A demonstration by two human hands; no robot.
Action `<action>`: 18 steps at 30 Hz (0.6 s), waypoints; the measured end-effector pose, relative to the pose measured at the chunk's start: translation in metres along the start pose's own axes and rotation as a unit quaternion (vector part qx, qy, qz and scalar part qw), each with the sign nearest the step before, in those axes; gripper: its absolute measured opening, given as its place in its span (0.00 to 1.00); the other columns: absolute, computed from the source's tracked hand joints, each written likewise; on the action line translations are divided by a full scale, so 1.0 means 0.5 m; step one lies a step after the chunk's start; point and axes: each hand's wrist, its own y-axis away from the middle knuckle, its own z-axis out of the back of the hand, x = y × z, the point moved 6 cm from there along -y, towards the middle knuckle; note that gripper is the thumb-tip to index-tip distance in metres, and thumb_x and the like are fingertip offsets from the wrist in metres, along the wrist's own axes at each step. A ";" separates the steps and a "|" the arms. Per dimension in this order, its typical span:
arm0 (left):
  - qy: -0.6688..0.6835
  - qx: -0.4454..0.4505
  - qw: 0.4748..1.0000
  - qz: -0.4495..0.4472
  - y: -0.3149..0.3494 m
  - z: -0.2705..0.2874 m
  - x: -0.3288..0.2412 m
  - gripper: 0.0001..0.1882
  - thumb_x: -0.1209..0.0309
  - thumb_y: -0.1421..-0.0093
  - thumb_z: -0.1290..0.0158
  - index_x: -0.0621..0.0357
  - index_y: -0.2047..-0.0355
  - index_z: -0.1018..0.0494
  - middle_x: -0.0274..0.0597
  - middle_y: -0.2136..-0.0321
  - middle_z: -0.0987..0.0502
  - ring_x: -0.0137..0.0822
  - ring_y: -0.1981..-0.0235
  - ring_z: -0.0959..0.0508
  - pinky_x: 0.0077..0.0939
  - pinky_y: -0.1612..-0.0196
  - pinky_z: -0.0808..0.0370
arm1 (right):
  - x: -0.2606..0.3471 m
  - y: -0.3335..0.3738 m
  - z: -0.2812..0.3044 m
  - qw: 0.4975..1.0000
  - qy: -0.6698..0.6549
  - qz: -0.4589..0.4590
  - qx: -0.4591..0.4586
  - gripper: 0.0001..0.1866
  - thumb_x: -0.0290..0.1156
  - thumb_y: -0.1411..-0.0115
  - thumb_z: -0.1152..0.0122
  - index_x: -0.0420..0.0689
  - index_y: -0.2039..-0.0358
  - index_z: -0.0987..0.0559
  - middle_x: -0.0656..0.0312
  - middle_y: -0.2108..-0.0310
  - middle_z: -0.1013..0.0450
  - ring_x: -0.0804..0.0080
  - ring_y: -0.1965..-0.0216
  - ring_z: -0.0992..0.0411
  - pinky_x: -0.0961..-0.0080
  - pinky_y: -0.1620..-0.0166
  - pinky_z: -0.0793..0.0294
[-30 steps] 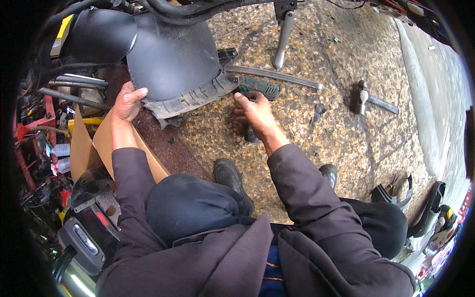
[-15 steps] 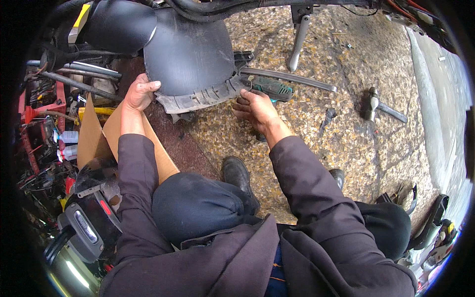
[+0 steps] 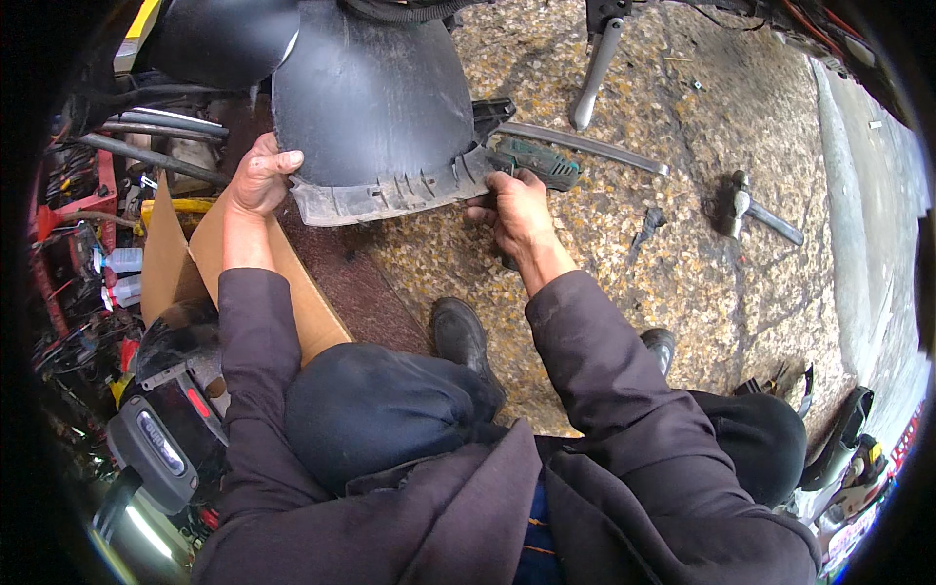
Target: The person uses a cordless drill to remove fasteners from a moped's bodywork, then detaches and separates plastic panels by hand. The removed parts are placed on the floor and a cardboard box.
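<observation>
A large curved black plastic panel, like a wheel arch liner [image 3: 375, 107], is held up at the top of the view. Its near edge carries a scuffed, ribbed grey flange. My left hand [image 3: 259, 177] grips the left corner, thumb lying on the front face and fingers behind. At the right corner, my right hand [image 3: 517, 210] pinches the flange end between thumb and fingers. Just beyond that hand a dark green power tool [image 3: 546, 166] lies on the ground, partly covered by the panel. A flat metal bar [image 3: 590, 146] rests behind the tool.
A hammer [image 3: 741, 207] lies on the stony ground at right. A grey metal lever [image 3: 597, 73] hangs down at the top. On the left are an open cardboard box [image 3: 283, 273], metal tubes [image 3: 156, 156] and clutter. Dark cables cross the top edge.
The panel's near edge has tilted and shifted slightly left, and the panel looks a little larger. My left hand moved slightly left; my right fingers have closed more tightly on the right corner.
</observation>
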 end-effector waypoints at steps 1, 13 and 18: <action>0.001 -0.003 1.000 0.004 0.003 -0.005 0.003 0.25 0.71 0.52 0.40 0.67 0.52 0.25 0.41 0.56 0.21 0.34 0.54 0.24 0.28 0.45 0.33 | -0.005 0.006 0.006 1.000 -0.020 -0.012 -0.012 0.14 0.22 0.41 0.49 0.32 0.54 0.33 0.53 0.68 0.25 0.65 0.79 0.25 0.73 0.79 0.20; 0.074 0.003 0.997 -0.017 0.018 -0.083 -0.001 0.21 0.75 0.50 0.43 0.68 0.54 0.26 0.41 0.58 0.21 0.34 0.56 0.23 0.29 0.47 0.30 | -0.003 0.032 -0.024 0.991 -0.122 -0.052 0.016 0.13 0.22 0.42 0.54 0.32 0.58 0.29 0.51 0.65 0.25 0.60 0.69 0.22 0.68 0.75 0.16; 0.106 0.005 0.994 -0.017 0.035 -0.122 0.020 0.27 0.72 0.52 0.40 0.68 0.50 0.28 0.44 0.55 0.22 0.36 0.55 0.23 0.32 0.45 0.31 | 0.045 0.061 0.011 0.993 -0.115 -0.014 0.003 0.11 0.23 0.44 0.55 0.35 0.62 0.26 0.54 0.67 0.25 0.62 0.71 0.22 0.67 0.75 0.19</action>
